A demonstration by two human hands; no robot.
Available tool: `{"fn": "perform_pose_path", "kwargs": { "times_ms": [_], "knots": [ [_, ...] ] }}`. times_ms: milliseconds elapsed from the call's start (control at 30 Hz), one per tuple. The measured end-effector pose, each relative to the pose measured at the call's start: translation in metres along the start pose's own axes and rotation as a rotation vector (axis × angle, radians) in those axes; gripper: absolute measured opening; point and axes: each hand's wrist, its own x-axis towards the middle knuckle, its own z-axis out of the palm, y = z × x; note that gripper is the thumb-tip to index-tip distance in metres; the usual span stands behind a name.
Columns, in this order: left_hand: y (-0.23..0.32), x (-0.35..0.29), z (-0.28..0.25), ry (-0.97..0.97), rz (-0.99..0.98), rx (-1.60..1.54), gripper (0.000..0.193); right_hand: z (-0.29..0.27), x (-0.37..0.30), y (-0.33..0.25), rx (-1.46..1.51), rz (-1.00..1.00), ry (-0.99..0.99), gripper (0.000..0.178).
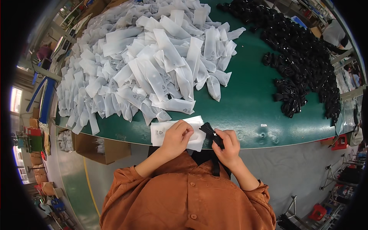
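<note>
At the near edge of the table lies a flat stack of frosted white plastic bags [159, 132], slightly fanned out. My left hand [178, 138] rests over this stack with thumb and fingers pinched together at the open end of the top bag. In my right hand [229, 146] is a folded bundle of black cable [208, 130], gripped between thumb and fingers. Its looped end points left, close to the bags' right edge. A part of the bundle is hidden by my fingers.
A big heap of filled white bags [145, 69] spreads over the left of the green table [245, 96]. Many black cable bundles [293, 92] are piled along the right side. Below the table's left edge stands an open cardboard box [115, 150] with white bags inside.
</note>
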Motion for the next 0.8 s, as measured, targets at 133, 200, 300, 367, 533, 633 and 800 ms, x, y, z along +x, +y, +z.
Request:
{"fn": "perform_pose_path", "kwargs": {
  "times_ms": [133, 200, 300, 367, 533, 633, 800],
  "knots": [
    [0.001, 0.000, -0.002, 0.002, -0.084, -0.115, 0.008, 0.001, -0.001, -0.002, -0.016, -0.113, -0.092, 0.048],
    [-0.004, -0.001, 0.000, 0.018, -0.077, -0.162, 0.009, -0.001, -0.001, 0.002, -0.004, -0.140, -0.150, 0.051],
    [0.000, 0.000, 0.000, 0.003, -0.004, -0.201, 0.010, -0.002, 0.004, 0.000, 0.117, -0.087, -0.227, 0.047],
    [0.004, 0.003, -0.002, -0.028, 0.064, -0.194, 0.012, -0.001, 0.002, -0.001, 0.224, -0.006, -0.244, 0.040],
    [0.013, 0.009, -0.008, -0.080, 0.311, -0.060, 0.019, -0.009, 0.010, -0.007, 0.865, 1.027, -0.402, 0.030],
    [0.017, 0.019, -0.009, -0.060, 0.265, -0.094, 0.014, -0.007, 0.005, -0.004, 0.422, 0.329, -0.236, 0.033],
    [0.026, 0.027, -0.011, -0.102, 0.186, -0.217, 0.009, -0.016, 0.020, -0.006, 0.244, -0.082, -0.191, 0.031]
  ]
}}
